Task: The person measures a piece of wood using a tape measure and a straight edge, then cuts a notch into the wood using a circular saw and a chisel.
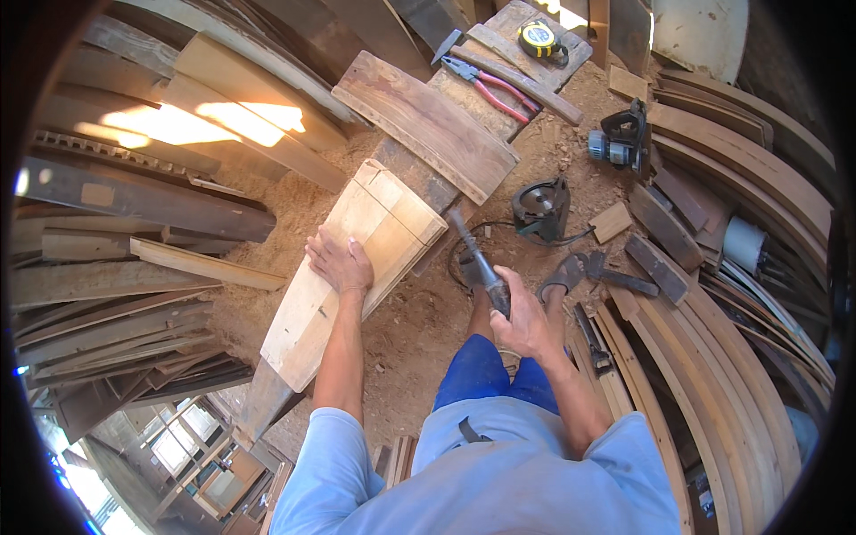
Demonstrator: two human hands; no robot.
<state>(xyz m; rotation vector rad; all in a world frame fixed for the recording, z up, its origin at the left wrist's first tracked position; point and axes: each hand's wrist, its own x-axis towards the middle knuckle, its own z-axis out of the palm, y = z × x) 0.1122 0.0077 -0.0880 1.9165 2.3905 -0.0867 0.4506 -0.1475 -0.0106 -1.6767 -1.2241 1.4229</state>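
Note:
My left hand point(341, 259) lies flat on a pale wooden board point(303, 319), fingers outstretched. The board tops a thin stack of similar boards, and a dark line crosses it near the far end. In my right hand point(526, 319) is a long black-handled tool point(482, 259) with a grey metal shaft, fingers wrapped round its grip. Its tip points away from me, close to the stack's far right corner; I cannot make out its exact kind. Beneath the boards runs a wooden beam point(267, 398). A thick brown plank point(425, 125) lies across the beam just beyond them.
Red-handled pliers point(501, 89), a yellow-black tape measure point(539, 41) and wood strips lie at the beam's far end. On the sawdust floor, right, sit a corded circular saw point(541, 210) and another power tool point(618, 143). Stacked planks point(169, 201) line the left; curved boards point(713, 383) line the right.

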